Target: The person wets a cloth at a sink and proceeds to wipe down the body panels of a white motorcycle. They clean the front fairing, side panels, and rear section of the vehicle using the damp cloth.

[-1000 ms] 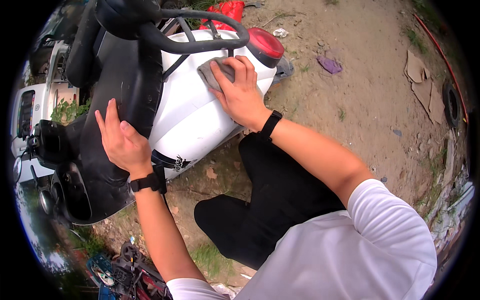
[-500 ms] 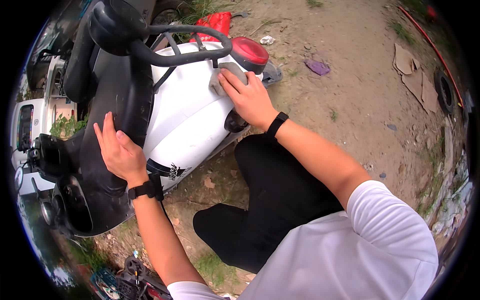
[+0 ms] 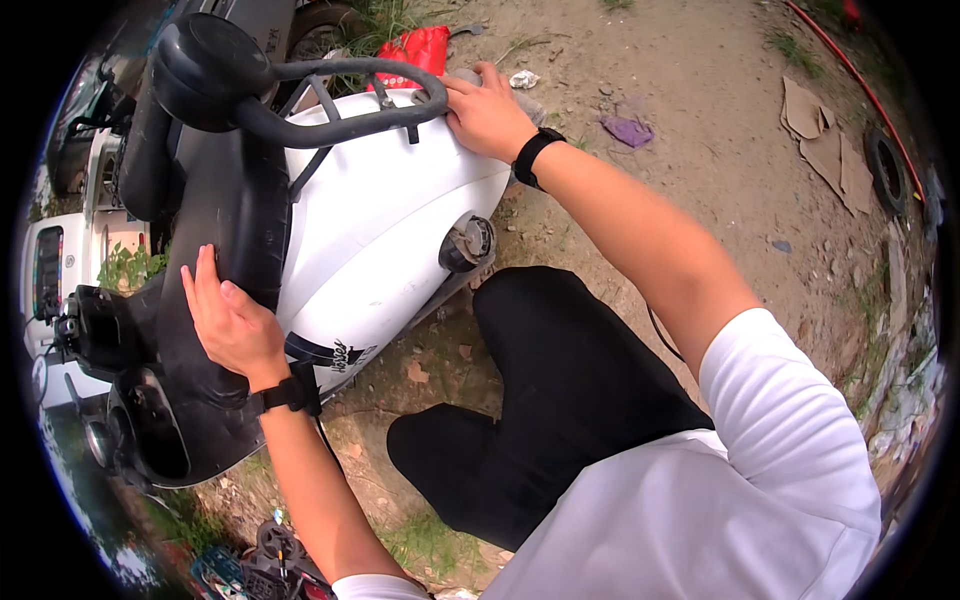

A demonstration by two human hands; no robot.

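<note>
My left hand (image 3: 233, 320) lies open, fingers extended, on the black seat (image 3: 242, 195) of a white scooter. My right hand (image 3: 488, 115) is closed on the grey cloth (image 3: 463, 76), mostly hidden beneath it, at the rear end of the white body panel (image 3: 375, 210), just beside the black tubular rack (image 3: 340, 119). The red tail light is hidden behind that hand. A round black fitting (image 3: 468, 242) shows lower on the panel's side.
Around the scooter lie a red bag (image 3: 415, 50), a purple scrap (image 3: 627, 129), cardboard (image 3: 815, 130), a tyre (image 3: 885, 170) and a red hose (image 3: 860, 90) on the dirt ground (image 3: 700, 120). A white vehicle (image 3: 55, 245) stands at left; dark clutter (image 3: 270, 560) is below.
My right hand has moved upward with the cloth, from the side panel to the rear end over the tail light, uncovering the round black fitting. My left hand stays open on the seat.
</note>
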